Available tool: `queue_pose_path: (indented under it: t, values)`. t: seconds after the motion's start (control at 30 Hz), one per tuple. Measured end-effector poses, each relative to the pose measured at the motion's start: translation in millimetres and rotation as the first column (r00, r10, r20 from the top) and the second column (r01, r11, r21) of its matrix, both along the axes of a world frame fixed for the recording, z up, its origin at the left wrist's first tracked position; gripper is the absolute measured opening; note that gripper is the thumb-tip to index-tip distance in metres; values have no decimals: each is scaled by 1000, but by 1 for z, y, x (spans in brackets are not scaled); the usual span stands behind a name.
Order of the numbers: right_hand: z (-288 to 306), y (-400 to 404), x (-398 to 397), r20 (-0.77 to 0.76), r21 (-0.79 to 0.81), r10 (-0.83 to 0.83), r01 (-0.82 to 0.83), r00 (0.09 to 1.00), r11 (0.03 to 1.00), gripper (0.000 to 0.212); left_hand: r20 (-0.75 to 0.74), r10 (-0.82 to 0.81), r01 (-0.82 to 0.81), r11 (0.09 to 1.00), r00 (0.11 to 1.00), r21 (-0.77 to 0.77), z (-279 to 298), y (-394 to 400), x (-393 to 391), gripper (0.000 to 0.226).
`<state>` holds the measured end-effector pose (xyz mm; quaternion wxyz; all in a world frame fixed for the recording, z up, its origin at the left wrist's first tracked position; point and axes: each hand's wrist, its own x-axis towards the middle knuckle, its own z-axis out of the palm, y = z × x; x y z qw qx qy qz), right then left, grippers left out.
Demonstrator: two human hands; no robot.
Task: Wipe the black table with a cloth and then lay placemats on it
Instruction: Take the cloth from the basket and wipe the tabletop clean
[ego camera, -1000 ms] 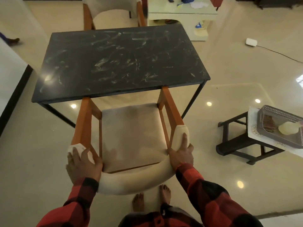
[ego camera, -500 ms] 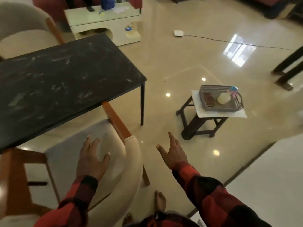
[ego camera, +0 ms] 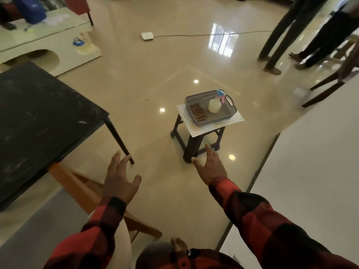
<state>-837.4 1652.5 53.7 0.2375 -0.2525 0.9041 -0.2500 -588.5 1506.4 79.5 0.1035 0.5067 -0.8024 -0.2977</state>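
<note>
We see the smeared black bench [ego camera: 44,121] left of a dark stool [ego camera: 196,140], which carries a perforated grey basket [ego camera: 223,117]. Our left hand [ego camera: 120,179] and right hand [ego camera: 211,167] hover spread, empty, above glossy tiles near the stool.

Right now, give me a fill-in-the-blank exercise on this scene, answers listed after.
1. The grey basket sits on a dark ____ on the floor.
2. The left hand and the right hand both hold ____.
3. The smeared table on the left is ____ in colour.
4. Both sleeves show a red and black ____ pattern.

Missing words: stool; nothing; black; checked
</note>
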Motion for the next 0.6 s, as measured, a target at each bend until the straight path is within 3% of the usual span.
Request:
queue_pose_path:
  t: [0.3, 0.6]
  values:
    - [-21, -56, -58, 11, 77, -49, 48, 999, 996, 80, -9, -80, 79, 997, 997, -14, -48, -74, -64, 74]
    - [-41, -162, -146, 30, 126, -120, 115, 992, 985, 78, 11, -92, 90, 990, 996, 111, -75, -169, -146, 75]
